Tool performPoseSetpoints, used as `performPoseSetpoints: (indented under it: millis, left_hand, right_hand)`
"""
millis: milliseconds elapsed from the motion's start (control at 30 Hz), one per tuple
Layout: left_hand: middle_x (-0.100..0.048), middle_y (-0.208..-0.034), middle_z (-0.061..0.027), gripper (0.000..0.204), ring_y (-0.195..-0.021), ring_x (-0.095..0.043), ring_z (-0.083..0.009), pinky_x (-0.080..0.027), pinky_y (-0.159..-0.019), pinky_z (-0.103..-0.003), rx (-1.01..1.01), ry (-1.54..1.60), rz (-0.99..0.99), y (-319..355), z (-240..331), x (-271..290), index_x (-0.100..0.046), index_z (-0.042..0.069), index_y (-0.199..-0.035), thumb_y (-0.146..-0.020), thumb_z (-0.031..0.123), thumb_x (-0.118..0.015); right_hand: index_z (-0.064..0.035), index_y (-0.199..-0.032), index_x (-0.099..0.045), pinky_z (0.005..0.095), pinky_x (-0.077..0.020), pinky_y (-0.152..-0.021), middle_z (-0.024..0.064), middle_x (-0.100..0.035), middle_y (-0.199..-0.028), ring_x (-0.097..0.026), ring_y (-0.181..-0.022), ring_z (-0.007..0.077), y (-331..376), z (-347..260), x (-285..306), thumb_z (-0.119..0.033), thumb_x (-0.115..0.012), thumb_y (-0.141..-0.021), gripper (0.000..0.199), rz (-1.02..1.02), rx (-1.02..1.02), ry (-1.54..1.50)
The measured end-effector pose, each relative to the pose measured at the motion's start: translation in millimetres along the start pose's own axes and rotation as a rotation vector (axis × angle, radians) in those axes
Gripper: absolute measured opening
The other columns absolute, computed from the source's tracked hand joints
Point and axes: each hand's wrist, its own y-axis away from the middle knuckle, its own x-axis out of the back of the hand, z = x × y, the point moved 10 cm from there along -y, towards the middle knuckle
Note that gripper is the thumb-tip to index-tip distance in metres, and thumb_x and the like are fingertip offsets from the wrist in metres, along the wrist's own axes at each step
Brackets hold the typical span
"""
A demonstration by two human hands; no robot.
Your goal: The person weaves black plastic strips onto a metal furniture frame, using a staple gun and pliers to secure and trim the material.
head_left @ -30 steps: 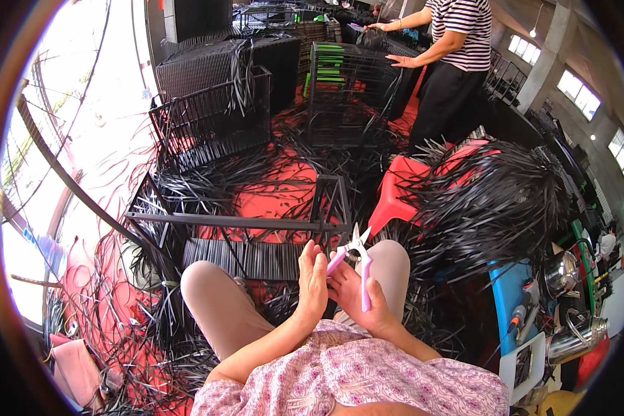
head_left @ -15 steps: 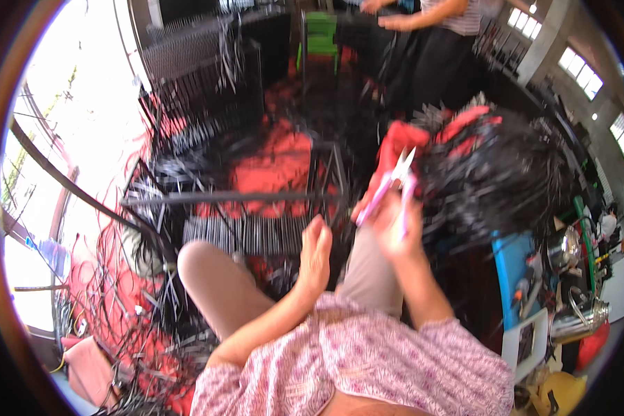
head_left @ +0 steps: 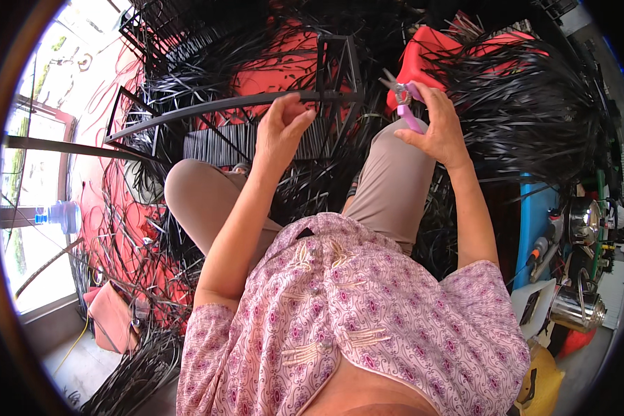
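Observation:
My left hand (head_left: 279, 132) pinches a long black bar (head_left: 208, 107) of a black wire frame (head_left: 340, 69) that stands in front of my knees. My right hand (head_left: 437, 128) is raised to the right of the frame and is closed on pink-handled pliers (head_left: 405, 100), metal jaws pointing up and left toward the frame. Both forearms reach out over my lap, which is covered by tan trousers and a pink patterned shirt.
Heaps of black strips (head_left: 534, 104) lie all around on a red floor (head_left: 270, 73). A red stool (head_left: 430, 48) stands behind the pliers. A clear bottle with a blue cap (head_left: 59, 215) sits by the window on the left. Steel pots (head_left: 579, 305) crowd the right.
The view has tilted down and closer. My left hand rose from my lap to grip the frame's bar. My right hand with the pliers stays lifted beside the frame.

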Motion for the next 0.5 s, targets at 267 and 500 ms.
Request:
performPoseSetpoints:
  millis: [267,500]
  left_hand:
    - [-0.069,-0.092,-0.0097,0.033,-0.073,-0.066,-0.0153,-0.054,-0.068,-0.028,-0.099,-0.197,-0.145,-45.4,57.8,-23.9,-0.073,-0.002,-0.104,-0.086,0.026,-0.077]
    - [-0.051,-0.06,0.0014,0.03,-0.056,-0.043,-0.006,-0.035,-0.052,-0.027,0.032,-0.127,-0.158,-48.1,41.3,-22.7,-0.068,0.001,-0.076,-0.088,0.028,-0.074]
  right_hand:
    - [-0.0102,-0.138,-0.051,0.0427,-0.0394,-0.101,0.0094,-0.059,-0.121,-0.054,-0.115,0.0292,-15.5,-12.5,-59.5,-0.033,-0.091,-0.059,0.091,-0.135,0.12,0.224]
    - [-0.012,-0.136,-0.053,0.0398,-0.0407,-0.094,0.0067,-0.055,-0.11,-0.054,-0.105,0.0259,-30.5,-25.1,-83.3,-0.03,-0.091,-0.056,0.09,-0.101,0.274,0.302]
